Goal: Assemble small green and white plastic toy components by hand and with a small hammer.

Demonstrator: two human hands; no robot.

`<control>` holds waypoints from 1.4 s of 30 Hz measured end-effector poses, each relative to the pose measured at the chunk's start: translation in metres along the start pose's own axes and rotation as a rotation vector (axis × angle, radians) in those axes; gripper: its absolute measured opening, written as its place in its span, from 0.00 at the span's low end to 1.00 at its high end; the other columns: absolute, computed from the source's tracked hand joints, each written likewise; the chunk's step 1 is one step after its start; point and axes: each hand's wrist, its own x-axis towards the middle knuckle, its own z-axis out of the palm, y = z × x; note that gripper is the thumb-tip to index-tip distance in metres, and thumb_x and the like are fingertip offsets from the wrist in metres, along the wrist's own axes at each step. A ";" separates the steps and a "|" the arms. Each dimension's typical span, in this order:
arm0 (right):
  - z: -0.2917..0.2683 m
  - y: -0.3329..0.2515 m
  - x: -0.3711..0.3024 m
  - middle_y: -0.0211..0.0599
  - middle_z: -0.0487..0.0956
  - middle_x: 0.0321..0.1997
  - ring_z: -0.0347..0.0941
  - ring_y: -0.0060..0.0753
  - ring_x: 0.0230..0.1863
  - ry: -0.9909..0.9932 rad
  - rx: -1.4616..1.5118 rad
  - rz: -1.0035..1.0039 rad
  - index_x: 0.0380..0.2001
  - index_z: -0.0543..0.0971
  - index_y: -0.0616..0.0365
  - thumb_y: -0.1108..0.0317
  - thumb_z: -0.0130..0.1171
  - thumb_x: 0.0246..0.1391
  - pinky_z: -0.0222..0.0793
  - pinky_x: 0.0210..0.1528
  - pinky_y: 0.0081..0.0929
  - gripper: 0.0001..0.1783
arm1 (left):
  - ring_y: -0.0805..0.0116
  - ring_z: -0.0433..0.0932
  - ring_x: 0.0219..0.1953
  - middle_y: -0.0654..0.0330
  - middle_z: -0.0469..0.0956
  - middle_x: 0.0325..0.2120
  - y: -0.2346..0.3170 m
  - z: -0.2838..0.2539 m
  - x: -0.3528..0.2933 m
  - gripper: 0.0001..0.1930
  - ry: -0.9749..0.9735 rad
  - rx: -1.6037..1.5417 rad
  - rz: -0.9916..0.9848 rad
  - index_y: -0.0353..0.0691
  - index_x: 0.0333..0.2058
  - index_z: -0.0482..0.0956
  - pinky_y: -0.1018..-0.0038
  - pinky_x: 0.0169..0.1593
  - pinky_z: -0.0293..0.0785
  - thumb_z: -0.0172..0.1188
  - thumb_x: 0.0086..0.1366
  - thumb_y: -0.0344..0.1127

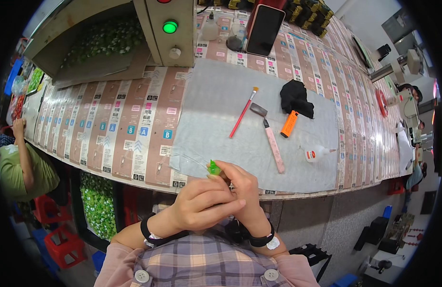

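Note:
A small bright green leaf-like piece (213, 168) is pinched at the fingertips, just over the near edge of the worktable. My right hand (243, 187) is closed, its finger and thumb against the piece's right side. My left hand (198, 203) is closed too, its fingers curled across in front of the right hand and a fingertip just below the piece. The hands overlap, so part of the grip is hidden. Beyond them on a pale cloth sheet (211, 115) lie a red-handled brush (240, 117), a pink-handled tool (273, 146) and a small white squeeze bottle (317, 153).
An orange lighter (289, 124), a black cloth (295, 97) and a dark grey block (258, 110) lie farther back. A phone (265, 30) stands upright behind. At left is a metal box (175, 33) with a green light; a tray of green pieces (97, 203) sits below the table edge.

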 end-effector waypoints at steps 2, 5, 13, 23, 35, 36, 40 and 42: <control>0.000 0.000 0.000 0.45 0.77 0.30 0.75 0.45 0.29 0.010 0.012 0.013 0.39 0.75 0.64 0.74 0.60 0.43 0.70 0.29 0.33 0.16 | 0.66 0.71 0.33 0.66 0.73 0.28 0.000 0.000 0.001 0.15 0.024 -0.001 -0.020 0.44 0.33 0.81 0.73 0.36 0.70 0.68 0.42 0.26; -0.002 -0.001 0.001 0.44 0.77 0.30 0.75 0.45 0.29 0.009 -0.015 -0.023 0.40 0.75 0.63 0.75 0.60 0.42 0.69 0.29 0.33 0.17 | 0.65 0.70 0.32 0.64 0.74 0.27 0.001 -0.002 0.005 0.14 0.053 -0.034 -0.217 0.43 0.30 0.76 0.72 0.35 0.67 0.68 0.43 0.25; -0.005 0.000 0.000 0.44 0.77 0.31 0.75 0.45 0.31 0.019 -0.019 -0.058 0.41 0.75 0.62 0.77 0.57 0.37 0.70 0.31 0.33 0.21 | 0.65 0.70 0.32 0.65 0.75 0.28 -0.006 0.000 0.012 0.14 0.035 0.051 -0.207 0.43 0.32 0.80 0.73 0.35 0.66 0.68 0.43 0.26; -0.005 0.001 -0.001 0.46 0.78 0.33 0.75 0.48 0.34 0.005 -0.033 -0.044 0.41 0.75 0.62 0.77 0.56 0.38 0.71 0.34 0.33 0.20 | 0.67 0.70 0.32 0.66 0.76 0.28 -0.010 -0.005 0.015 0.13 -0.045 0.166 -0.050 0.42 0.32 0.81 0.73 0.34 0.67 0.66 0.43 0.29; -0.006 0.001 -0.002 0.45 0.78 0.32 0.76 0.44 0.30 -0.014 0.045 0.040 0.42 0.75 0.61 0.75 0.57 0.40 0.71 0.31 0.31 0.20 | 0.66 0.71 0.32 0.66 0.75 0.28 -0.014 -0.001 0.017 0.09 -0.035 0.154 -0.010 0.42 0.28 0.78 0.71 0.33 0.68 0.66 0.45 0.32; -0.006 0.003 -0.002 0.45 0.78 0.32 0.76 0.43 0.30 -0.016 0.048 0.043 0.42 0.75 0.61 0.75 0.58 0.40 0.71 0.31 0.30 0.20 | 0.66 0.71 0.32 0.66 0.75 0.28 -0.014 0.000 0.017 0.09 -0.035 0.154 -0.010 0.42 0.28 0.78 0.71 0.33 0.68 0.66 0.45 0.32; -0.010 -0.002 -0.001 0.45 0.78 0.33 0.76 0.44 0.30 -0.043 0.063 0.097 0.44 0.75 0.61 0.75 0.59 0.39 0.71 0.31 0.30 0.22 | 0.65 0.71 0.31 0.64 0.75 0.28 -0.014 0.000 0.015 0.11 -0.041 0.075 -0.077 0.43 0.29 0.78 0.72 0.34 0.68 0.67 0.44 0.30; -0.009 0.000 -0.001 0.46 0.78 0.33 0.76 0.45 0.32 -0.026 0.054 0.052 0.44 0.75 0.61 0.75 0.59 0.39 0.71 0.32 0.31 0.22 | 0.64 0.71 0.31 0.64 0.75 0.28 -0.015 0.000 0.016 0.11 -0.039 0.062 -0.095 0.43 0.29 0.78 0.72 0.34 0.67 0.68 0.43 0.30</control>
